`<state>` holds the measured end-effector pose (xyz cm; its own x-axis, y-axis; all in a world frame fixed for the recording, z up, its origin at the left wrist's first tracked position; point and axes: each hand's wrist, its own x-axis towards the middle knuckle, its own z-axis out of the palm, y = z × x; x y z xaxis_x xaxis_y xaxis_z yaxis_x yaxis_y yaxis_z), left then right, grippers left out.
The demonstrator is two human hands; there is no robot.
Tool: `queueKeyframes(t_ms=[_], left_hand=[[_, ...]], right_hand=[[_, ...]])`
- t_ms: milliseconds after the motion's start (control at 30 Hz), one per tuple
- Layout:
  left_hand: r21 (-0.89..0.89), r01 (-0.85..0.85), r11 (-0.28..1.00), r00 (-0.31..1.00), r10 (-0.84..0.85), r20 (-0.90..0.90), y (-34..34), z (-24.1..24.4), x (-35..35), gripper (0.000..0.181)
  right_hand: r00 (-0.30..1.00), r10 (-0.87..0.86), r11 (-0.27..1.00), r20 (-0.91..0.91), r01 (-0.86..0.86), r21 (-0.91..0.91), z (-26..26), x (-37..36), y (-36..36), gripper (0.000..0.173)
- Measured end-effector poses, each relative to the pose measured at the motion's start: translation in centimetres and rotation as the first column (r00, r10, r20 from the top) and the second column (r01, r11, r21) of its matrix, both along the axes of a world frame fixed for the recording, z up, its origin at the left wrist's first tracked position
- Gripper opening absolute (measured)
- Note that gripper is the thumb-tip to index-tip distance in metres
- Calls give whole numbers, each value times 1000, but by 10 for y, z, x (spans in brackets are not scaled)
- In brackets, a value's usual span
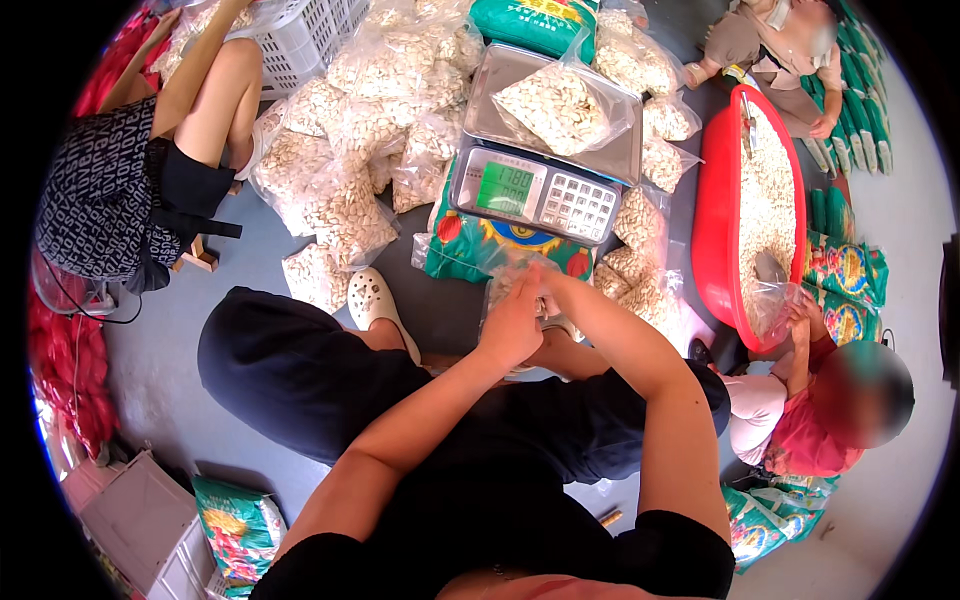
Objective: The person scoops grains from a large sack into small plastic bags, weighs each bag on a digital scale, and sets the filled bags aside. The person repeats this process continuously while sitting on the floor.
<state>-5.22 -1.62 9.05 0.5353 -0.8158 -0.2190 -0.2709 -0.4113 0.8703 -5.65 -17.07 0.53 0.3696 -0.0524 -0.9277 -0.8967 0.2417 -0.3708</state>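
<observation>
My left hand and my right hand meet between my knees at the neck of a clear plastic bag with pale flat seeds in it. The fingers of both grip the gathered film; the bag's lower part is largely hidden behind my hands. Just beyond, a digital weighing scale rests on a green printed sack, its display lit green. On the scale's metal pan lies another bag of seeds, its top loose and uncrumpled toward the right.
Filled seed bags pile up left of the scale, with several more on its right. A red tub of loose seeds holds a metal scoop. A co-worker holds a bag there; another person sits left by a white crate.
</observation>
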Motion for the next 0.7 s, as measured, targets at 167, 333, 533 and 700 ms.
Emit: queueKeyframes(t_ms=[167,333,533,700], left_hand=[[-73,-82,994,993,75,-91,-2,-10,6,74],[-71,-133,989,985,123,-122,-7,-19,16,75],[-4,-173,985,960,167,-227,-6,-22,33,76],[-50,-190,981,967,178,-180,-4,-41,31,75]], right_hand=[[984,117,983,137,-94,-159,9,6,9,28],[749,644,705,156,-501,-502,30,-2,-6,33],[816,578,766,-18,-549,-335,145,49,-38,34],[808,141,778,572,267,-569,232,102,-91,41]])
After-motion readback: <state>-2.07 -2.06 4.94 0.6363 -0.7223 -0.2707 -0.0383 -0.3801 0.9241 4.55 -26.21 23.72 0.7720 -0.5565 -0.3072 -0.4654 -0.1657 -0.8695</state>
